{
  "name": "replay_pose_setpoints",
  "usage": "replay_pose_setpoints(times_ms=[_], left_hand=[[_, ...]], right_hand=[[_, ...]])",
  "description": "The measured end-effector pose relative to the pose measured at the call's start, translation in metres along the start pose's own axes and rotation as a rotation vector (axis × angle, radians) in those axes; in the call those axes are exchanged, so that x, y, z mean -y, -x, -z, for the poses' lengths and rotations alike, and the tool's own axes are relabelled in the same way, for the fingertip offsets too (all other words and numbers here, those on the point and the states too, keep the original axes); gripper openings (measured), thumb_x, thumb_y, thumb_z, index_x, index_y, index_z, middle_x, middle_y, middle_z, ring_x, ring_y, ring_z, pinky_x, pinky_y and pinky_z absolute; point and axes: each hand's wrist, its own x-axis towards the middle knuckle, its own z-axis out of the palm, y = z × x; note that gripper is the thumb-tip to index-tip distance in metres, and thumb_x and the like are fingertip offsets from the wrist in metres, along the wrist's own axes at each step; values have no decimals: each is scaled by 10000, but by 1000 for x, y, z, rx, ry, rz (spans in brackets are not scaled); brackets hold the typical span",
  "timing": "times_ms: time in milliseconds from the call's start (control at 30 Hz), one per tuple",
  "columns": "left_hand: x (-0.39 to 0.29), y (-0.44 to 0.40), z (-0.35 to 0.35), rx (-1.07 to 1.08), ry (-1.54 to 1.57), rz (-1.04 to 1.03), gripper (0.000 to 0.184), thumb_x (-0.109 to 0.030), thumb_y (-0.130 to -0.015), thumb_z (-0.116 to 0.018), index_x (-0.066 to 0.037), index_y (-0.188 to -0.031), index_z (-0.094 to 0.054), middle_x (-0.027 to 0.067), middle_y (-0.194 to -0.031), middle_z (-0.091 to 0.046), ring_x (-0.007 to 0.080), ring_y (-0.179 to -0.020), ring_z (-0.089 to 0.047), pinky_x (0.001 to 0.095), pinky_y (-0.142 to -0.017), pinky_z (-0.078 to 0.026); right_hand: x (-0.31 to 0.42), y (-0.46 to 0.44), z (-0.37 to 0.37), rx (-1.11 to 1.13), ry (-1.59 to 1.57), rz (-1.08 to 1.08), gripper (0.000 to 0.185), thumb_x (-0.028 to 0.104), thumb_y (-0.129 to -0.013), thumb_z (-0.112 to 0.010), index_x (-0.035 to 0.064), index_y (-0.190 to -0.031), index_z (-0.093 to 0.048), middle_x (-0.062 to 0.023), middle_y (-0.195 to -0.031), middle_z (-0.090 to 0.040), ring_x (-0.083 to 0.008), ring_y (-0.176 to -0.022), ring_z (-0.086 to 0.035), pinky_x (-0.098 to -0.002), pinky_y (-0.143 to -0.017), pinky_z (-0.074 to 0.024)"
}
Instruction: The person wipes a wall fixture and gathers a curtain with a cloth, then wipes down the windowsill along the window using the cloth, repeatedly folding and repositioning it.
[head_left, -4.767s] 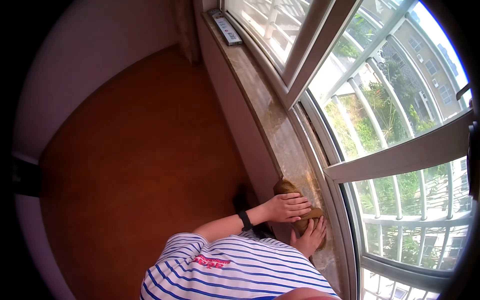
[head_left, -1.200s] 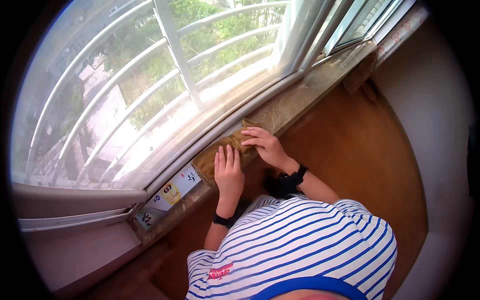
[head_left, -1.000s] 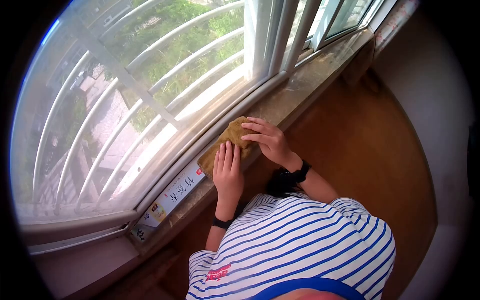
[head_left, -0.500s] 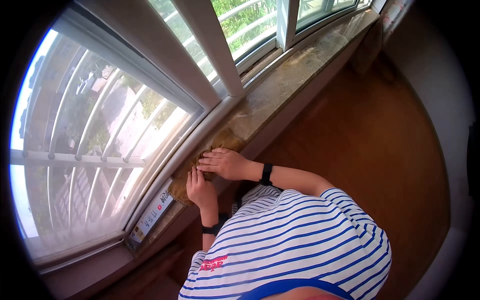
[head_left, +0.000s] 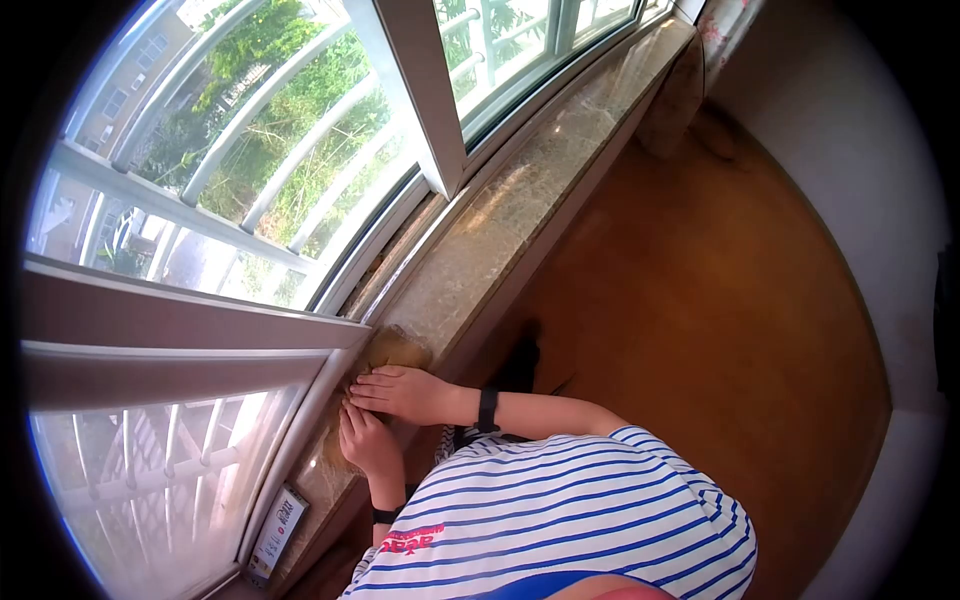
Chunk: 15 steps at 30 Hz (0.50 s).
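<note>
A brown cloth (head_left: 400,347) lies bunched on the marble window sill (head_left: 480,240). My right hand (head_left: 405,393) rests flat on it, fingers stretched out side by side and pointing toward the window. Just below, my left hand (head_left: 370,445) also presses on the cloth with its fingers extended, their tips close to those of my right hand. Both palms and part of the cloth under them are hidden. Each wrist wears a black band.
A narrow box with printed characters (head_left: 275,535) lies on the sill at lower left. Sliding window frames (head_left: 190,310) run along the sill, with white bars outside. Right of the sill spreads a brown floor (head_left: 690,330), and a patterned curtain (head_left: 728,30) hangs at the far end.
Both hands and the cloth have moved along the sill away from the printed box, leaving bare marble between. The camera view has shifted, showing more of the window with greenery.
</note>
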Motion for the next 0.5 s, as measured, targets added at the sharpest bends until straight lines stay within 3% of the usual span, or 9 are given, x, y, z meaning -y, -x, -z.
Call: replay_pose_setpoints(times_ms=[100, 167, 500], left_hand=[[-53, -54, -12, -73, 8, -30, 292, -96, -872, -543, 21, -1095, -691, 130, -1195, -696, 286, -1046, -677, 382, -847, -550], [-86, -81, -35, 9, 47, 3, 279, -89, -862, -560, 65, -1059, -685, 173, -1168, -678, 299, -1048, -660, 380, -860, -545], [-203, -169, -34, 82, 58, 18, 262, -87, -850, -571, 74, -1017, -694, 199, -1143, -682, 318, -1010, -672, 393, -809, -555]], right_hand=[[-57, 4, 45, -21, -25, -50, 389, 186, -952, -495, 89, -1313, -600, -82, -1390, -592, -212, -1327, -518, -380, -1135, -365], [-95, 12, 61, -35, -41, -62, 385, 184, -949, -498, 87, -1306, -605, -86, -1380, -598, -217, -1313, -530, -383, -1127, -374], [-208, 41, 151, 52, -124, -110, 392, 190, -957, -488, 103, -1320, -606, -77, -1387, -596, -201, -1320, -528, -372, -1135, -371]])
